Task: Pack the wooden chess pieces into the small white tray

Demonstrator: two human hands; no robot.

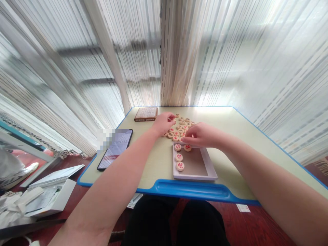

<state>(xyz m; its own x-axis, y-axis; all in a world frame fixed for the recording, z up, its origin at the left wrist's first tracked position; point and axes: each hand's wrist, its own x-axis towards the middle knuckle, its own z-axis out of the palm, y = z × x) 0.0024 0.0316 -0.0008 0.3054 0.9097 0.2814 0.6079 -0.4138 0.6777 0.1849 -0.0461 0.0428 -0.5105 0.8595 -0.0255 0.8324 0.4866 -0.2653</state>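
Note:
Round wooden chess pieces (pixel 180 130) with red or black characters lie in a loose cluster on the pale table (pixel 159 164). At the cluster's left edge is my left hand (pixel 164 123), its fingers curled round a piece at the fingertips. My right hand (pixel 199 135) is over the cluster's right side and the tray's far edge, with fingers bent together; what they hold, if anything, is too hidden to tell. The shallow white tray (pixel 211 167) stands near the table's front edge. Several red-marked pieces (pixel 179 157) lie inside it, along its left and far sides.
A brown box (pixel 146 114) lies at the table's back left. A phone (pixel 115 150) rests by the left edge. The blue trough (pixel 192 189) runs along the front edge. Curtains (pixel 143 51) hang behind the table, and an open white box (pixel 51 201) is on the floor.

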